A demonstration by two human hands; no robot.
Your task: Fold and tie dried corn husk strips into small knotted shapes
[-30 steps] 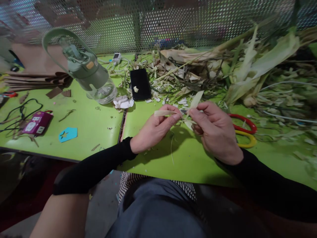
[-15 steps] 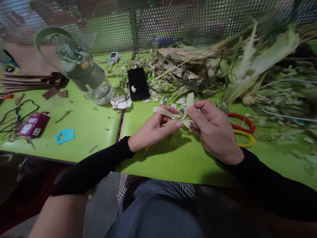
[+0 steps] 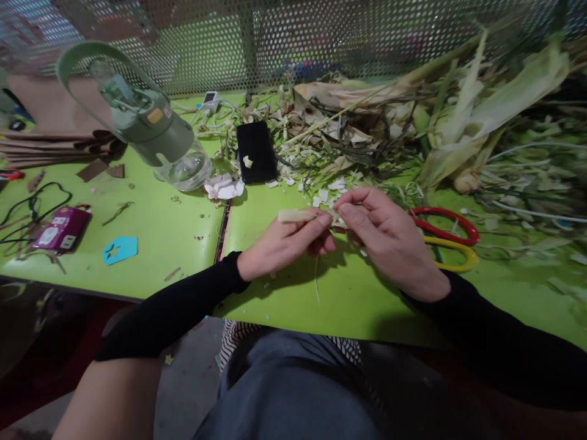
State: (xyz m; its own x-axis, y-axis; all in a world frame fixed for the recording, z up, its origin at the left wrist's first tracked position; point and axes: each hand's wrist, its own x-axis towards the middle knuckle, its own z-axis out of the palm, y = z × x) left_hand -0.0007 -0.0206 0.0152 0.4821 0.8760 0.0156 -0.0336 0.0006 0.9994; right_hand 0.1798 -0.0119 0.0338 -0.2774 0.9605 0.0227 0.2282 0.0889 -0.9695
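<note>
My left hand pinches a pale, flat strip of corn husk between thumb and fingers, one end sticking out to the left over the knuckles. From below these fingers a thin pale fibre hangs toward the green tabletop. My right hand is closed in a pinch, its thumb and forefinger tips close to the left fingertips. Whatever lies between those right fingertips is too small to make out. Scissors with a red and a yellow handle lie just right of my right hand, their blades hidden.
Behind my hands lie a black phone and a heap of husk scraps. A large peeled corn husk rests at the right. A green water bottle, a purple box and a blue paper piece are at the left.
The strip end that stood upright by my right thumb is no longer visible there. My right fingertips have shifted slightly left, and the left strip end lies flatter over my left hand.
</note>
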